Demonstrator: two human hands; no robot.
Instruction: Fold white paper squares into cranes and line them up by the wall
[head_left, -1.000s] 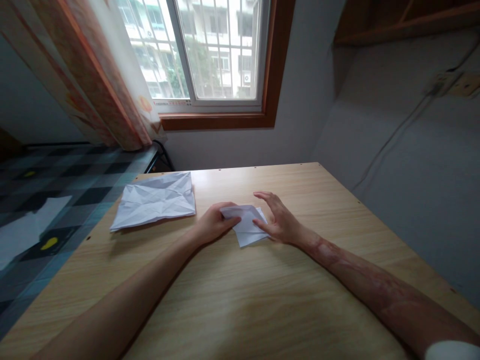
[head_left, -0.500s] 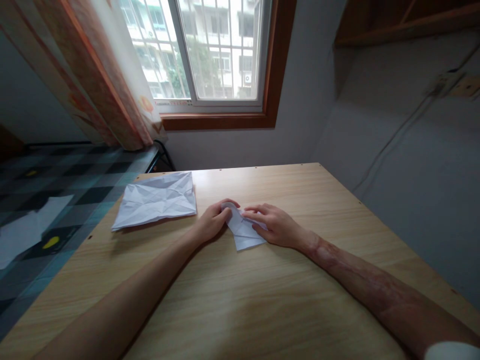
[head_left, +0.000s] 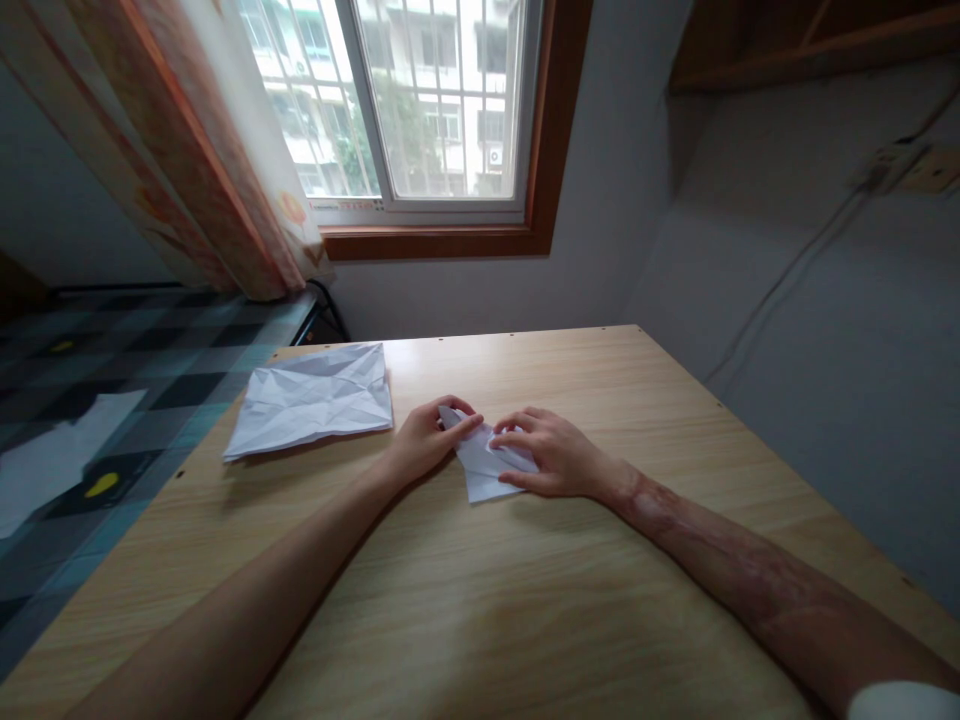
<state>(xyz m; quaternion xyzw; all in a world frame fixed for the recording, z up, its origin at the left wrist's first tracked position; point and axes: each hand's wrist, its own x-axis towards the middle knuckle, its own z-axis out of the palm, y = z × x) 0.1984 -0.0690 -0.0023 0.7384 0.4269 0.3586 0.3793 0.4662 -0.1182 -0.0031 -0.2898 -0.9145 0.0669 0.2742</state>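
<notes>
A small folded white paper (head_left: 481, 472) lies on the wooden table (head_left: 525, 600) near its middle. My left hand (head_left: 427, 445) rests at the paper's left edge, its fingers curled and pinching the top left corner. From the right, my right hand (head_left: 551, 455) lies over the paper with its fingers bent, fingertips pressing down on the upper part of it. Both hands touch the paper and nearly meet above it.
A larger crumpled white sheet (head_left: 311, 398) lies flat at the table's back left. Left of the table is a bed with a checked cover (head_left: 112, 380) and a loose white sheet on it. A window and a curtain stand behind, a grey wall to the right.
My right hand, lifted and open beside the paper a second ago, has come down onto it with bent fingers. The left hand has crept slightly toward the paper's top corner.
</notes>
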